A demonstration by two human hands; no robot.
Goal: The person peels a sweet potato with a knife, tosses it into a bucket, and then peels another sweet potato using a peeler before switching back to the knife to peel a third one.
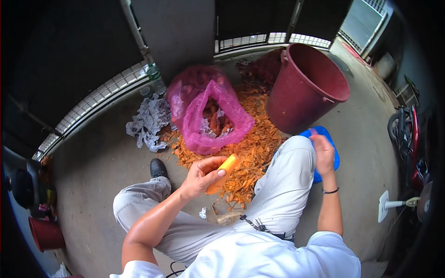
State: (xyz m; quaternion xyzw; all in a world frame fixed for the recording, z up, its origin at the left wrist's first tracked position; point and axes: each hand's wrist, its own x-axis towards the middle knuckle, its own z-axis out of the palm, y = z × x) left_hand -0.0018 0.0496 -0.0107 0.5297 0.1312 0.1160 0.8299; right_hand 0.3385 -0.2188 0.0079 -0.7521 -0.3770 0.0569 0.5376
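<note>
We see the left hand (201, 175) gripping an orange piece (228, 164) between thumb and fingers, out in front of the body and over the near part of the scraps (248, 173). The piece sits at the far right side of that hand, so the left hand is plainly the nearer one; the right hand (323, 154) is well apart, off to the right. The piece's long axis slants from near left to far right, and its bright yellow end points away from us, towards the foot of the bucket (289, 104). Its duller near end seems to run down below the fingers, though we may be seeing a second piece there.

The right hand is beside the right knee (296, 143), in front of the blue thing (332, 147). Its fingers look curled but blurred, and we cannot tell whether they grip anything. Beyond the left hand, we see the pink bag (208, 141) open among the scraps, with crumpled paper (150, 121) on its left.
</note>
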